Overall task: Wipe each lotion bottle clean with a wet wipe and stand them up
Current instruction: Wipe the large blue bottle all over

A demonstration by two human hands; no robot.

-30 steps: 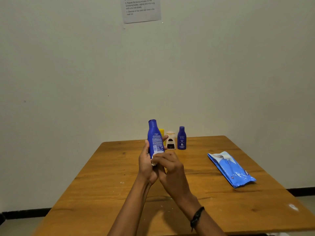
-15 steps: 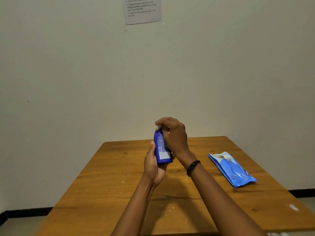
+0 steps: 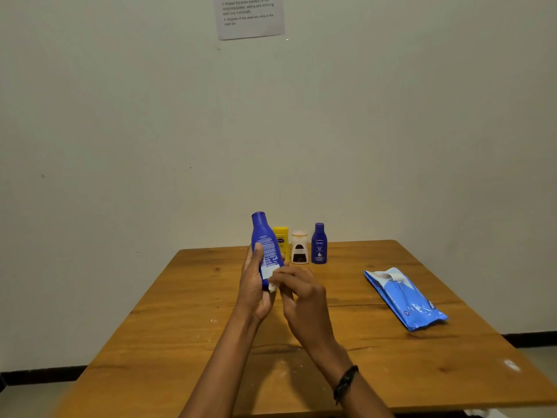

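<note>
My left hand [image 3: 253,285] grips a tall blue lotion bottle [image 3: 265,242] upright above the wooden table [image 3: 187,327], its back label facing me. My right hand [image 3: 301,294] pinches a small white wet wipe [image 3: 272,286] against the bottle's lower end. At the table's far edge stand three more bottles: a yellow one [image 3: 281,238] partly hidden behind the held bottle, a small white one with a dark label [image 3: 299,247], and a smaller blue one [image 3: 319,243].
A blue pack of wet wipes [image 3: 405,298] lies flat on the right side of the table. A printed paper sheet [image 3: 249,15] hangs on the wall above. A black band sits on my right wrist [image 3: 345,383].
My right hand slid the wipe up to the bottle's cap half a second ago and has come back down to its base. The bottles behind are uncovered again.
</note>
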